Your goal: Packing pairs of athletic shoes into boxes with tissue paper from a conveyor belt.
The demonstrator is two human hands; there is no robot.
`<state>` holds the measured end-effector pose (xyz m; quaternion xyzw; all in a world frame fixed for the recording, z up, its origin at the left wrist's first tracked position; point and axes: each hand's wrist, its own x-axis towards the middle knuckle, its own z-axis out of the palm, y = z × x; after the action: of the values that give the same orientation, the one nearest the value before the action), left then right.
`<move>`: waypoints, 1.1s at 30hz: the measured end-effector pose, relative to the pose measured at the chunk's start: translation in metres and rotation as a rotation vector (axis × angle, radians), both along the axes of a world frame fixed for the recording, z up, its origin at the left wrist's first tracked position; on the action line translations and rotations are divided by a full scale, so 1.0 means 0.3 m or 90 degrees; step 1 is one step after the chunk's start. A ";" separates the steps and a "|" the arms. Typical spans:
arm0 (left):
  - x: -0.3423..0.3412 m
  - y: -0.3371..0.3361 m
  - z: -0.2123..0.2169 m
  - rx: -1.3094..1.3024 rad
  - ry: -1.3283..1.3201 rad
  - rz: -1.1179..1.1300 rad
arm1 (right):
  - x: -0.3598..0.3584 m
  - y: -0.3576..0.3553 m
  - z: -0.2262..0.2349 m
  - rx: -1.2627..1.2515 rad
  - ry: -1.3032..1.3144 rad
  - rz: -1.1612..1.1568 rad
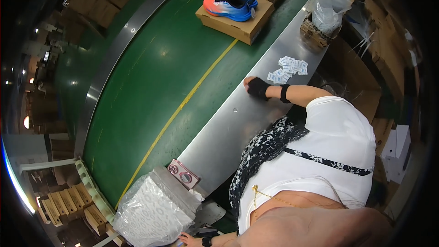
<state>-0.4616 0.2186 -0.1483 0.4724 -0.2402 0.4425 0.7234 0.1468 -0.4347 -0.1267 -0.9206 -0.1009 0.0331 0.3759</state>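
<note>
My right hand [257,88], in a black fingerless glove, lies by the edge of the metal ledge [224,137] with its fingers curled in. What they hold, if anything, is hidden. Just beyond it lies a loose pile of small white printed sachets [289,68]. My left hand [190,239], a dark watch on its wrist, is low in the view with fingers apart. It is beside a stack of patterned white wrapping paper [153,206] in clear plastic; whether it touches the plastic I cannot tell. A pink phone [184,174] leans between that stack and the ledge.
A green conveyor belt [151,110] with a yellow line runs alongside the ledge. Blue and orange sneakers [233,7] sit on brown shoeboxes [233,25] at its far end. A carton [315,32] with clear plastic bags stands on the ledge; more shoeboxes [68,203] are racked at lower left.
</note>
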 end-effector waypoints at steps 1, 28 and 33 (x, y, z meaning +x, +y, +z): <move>0.074 -0.055 -0.007 -0.150 0.106 0.050 | 0.054 -0.048 -0.032 0.164 0.010 -0.093; 1.633 -1.171 0.561 -0.048 0.857 -0.145 | 0.079 0.058 0.371 0.164 -0.065 0.007; 1.646 -1.139 0.539 -0.021 0.876 -0.142 | 0.158 0.073 0.591 -0.170 -0.155 -0.060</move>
<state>0.0324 -0.1230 0.0133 0.6068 0.2325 -0.0304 0.7595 0.1942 -0.4130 0.0505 -0.9632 -0.0971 -0.0831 0.2365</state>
